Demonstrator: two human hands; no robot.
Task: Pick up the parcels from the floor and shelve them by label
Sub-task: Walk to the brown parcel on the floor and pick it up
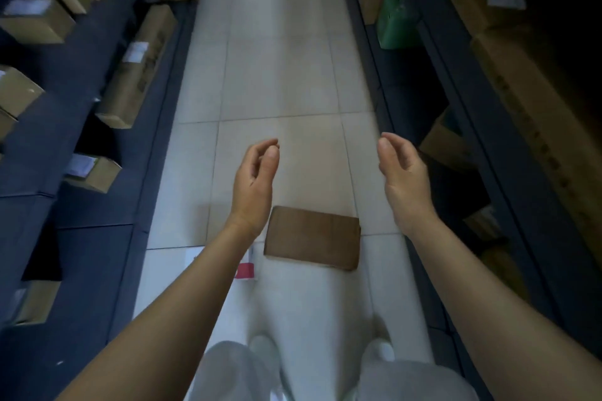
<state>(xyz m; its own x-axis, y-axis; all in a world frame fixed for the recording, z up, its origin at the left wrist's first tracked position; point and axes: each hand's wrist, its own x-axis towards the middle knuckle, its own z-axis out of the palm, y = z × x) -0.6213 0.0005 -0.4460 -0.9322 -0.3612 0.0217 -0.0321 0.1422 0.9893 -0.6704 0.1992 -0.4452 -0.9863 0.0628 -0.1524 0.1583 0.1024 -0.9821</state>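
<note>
A flat brown cardboard parcel (312, 241) lies on the pale tiled floor just ahead of my feet. Partly hidden under my left forearm is a white parcel with a red patch (245, 268), to the left of the brown one. My left hand (255, 182) hovers above the brown parcel's left end, fingers curled loosely and holding nothing. My right hand (404, 172) is raised level with it, further right, palm facing inward, fingers apart and empty. Both hands are clear of the parcels.
Dark shelving lines both sides of the narrow aisle. The left shelves (42, 146) carry several labelled brown boxes (93, 172). The right shelves (521, 153) hold long cartons and a green package (397, 21). The tiled floor (277, 58) runs ahead.
</note>
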